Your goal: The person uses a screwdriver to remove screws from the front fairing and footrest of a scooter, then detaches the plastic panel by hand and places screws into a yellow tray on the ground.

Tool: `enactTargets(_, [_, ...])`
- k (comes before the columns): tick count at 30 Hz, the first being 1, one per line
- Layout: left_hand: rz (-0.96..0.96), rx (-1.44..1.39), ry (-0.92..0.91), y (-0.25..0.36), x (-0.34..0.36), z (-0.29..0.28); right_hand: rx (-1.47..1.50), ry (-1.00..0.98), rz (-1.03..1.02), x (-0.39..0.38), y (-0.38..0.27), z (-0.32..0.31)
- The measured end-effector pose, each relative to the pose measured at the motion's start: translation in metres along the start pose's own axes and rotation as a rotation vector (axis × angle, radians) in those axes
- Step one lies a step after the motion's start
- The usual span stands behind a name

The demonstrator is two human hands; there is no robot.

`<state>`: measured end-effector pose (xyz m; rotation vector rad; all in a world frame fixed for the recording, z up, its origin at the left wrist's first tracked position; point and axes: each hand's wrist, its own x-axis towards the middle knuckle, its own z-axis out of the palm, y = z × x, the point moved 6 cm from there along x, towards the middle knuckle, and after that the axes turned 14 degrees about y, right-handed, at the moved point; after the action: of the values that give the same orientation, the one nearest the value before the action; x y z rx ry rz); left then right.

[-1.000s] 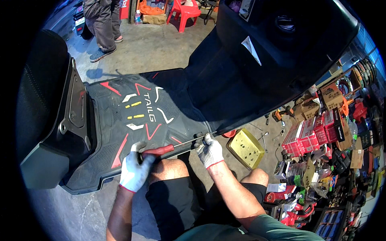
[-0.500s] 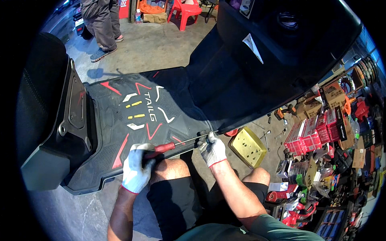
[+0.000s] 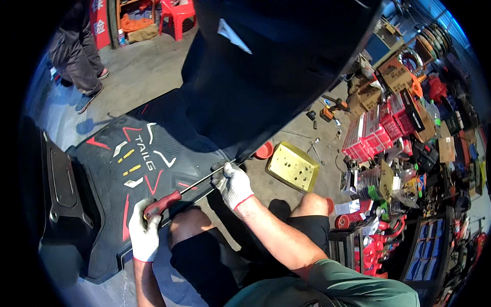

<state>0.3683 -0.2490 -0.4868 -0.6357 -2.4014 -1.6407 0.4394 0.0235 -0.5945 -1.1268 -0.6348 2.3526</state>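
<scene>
My left hand [image 3: 142, 231], in a white work glove, is closed around the red handle of a long screwdriver [image 3: 162, 201]. The slim shaft runs up to the right, along the near edge of a scooter's black floor mat [image 3: 115, 169] with red, white and yellow marks. My gloved right hand [image 3: 235, 186] pinches the shaft close to its far end, beside the lower corner of the scooter's dark front panel [image 3: 255, 77]. Fingers and shadow hide the tip, so I cannot tell what it touches.
Right of my hands, a yellow tray [image 3: 276, 176] of small dark parts stands beside a red bowl [image 3: 264, 150]. A cordless drill [image 3: 330, 110] and wrenches [image 3: 316, 149] lie farther back. Red boxes [image 3: 360, 138] crowd the right; a person [image 3: 76, 61] stands far left.
My view has turned rightward, so the scooter and both hands appear farther left. Both hands keep hold of the screwdriver, and its shaft now slants more steeply in the picture.
</scene>
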Motion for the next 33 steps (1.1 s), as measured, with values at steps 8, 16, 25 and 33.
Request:
enactTargets(8, [-0.632,-0.143,-0.106,-0.062,-0.011,0.011,-0.849,-0.270,-0.175,-0.056,-0.076,-0.014])
enactTargets(16, [-0.365,-0.088,-0.027,-0.039,-0.009,0.015,-0.462,0.186,-0.391,0.000,-0.287,-0.214])
enactTargets(25, [-0.714,-0.283,-0.005,-0.079,-0.002,0.038,-0.940,1.069,-0.645,0.113,-0.301,-0.618])
enactTargets(33, [-0.583,-0.135,0.086,-0.055,-0.005,0.024,-1.386,1.103,-0.602,0.155,-0.285,-0.537])
